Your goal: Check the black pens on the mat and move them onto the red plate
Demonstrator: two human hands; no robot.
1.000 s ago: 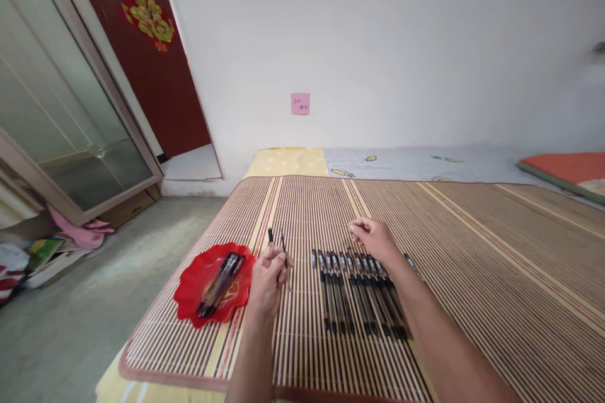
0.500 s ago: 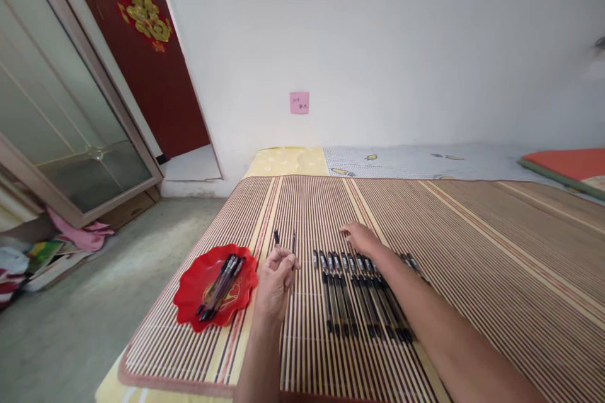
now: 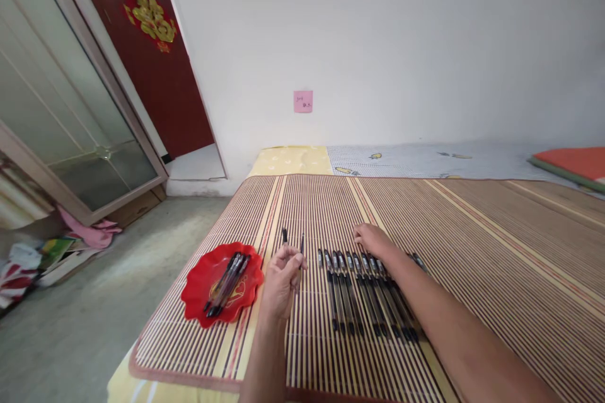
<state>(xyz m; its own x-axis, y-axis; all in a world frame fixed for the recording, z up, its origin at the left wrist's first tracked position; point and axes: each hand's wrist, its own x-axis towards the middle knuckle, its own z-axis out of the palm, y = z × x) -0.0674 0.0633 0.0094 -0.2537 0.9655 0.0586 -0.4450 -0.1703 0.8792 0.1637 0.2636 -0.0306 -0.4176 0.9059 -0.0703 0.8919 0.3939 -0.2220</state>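
My left hand (image 3: 282, 274) is closed, with a slim dark pen (image 3: 302, 243) upright between thumb and fingers. A short black piece, perhaps a cap or a pen end (image 3: 284, 235), sticks up behind its fingers. My right hand (image 3: 373, 240), fingers curled together, hovers just beyond a row of dark pens (image 3: 347, 302); anything in it is hidden. Along the far ends of that row lie black clipped caps (image 3: 335, 259), and the leftmost has no barrel below it. Left of my left hand, a red scalloped plate (image 3: 193, 280) holds several pens (image 3: 229, 283).
A striped bamboo mat (image 3: 189, 352) covers the bed, with a yellow and blue sheet (image 3: 293, 160) along the wall. A folded orange pad (image 3: 576, 164) lies at far right. Left of the bed are the floor, a glass-panelled door (image 3: 94, 107) and a pink cloth (image 3: 92, 231).
The view has shifted slightly, moving the whole scene a little to the right. My left hand keeps its hold on the pen. My right hand stays beyond the row, fingers curled.
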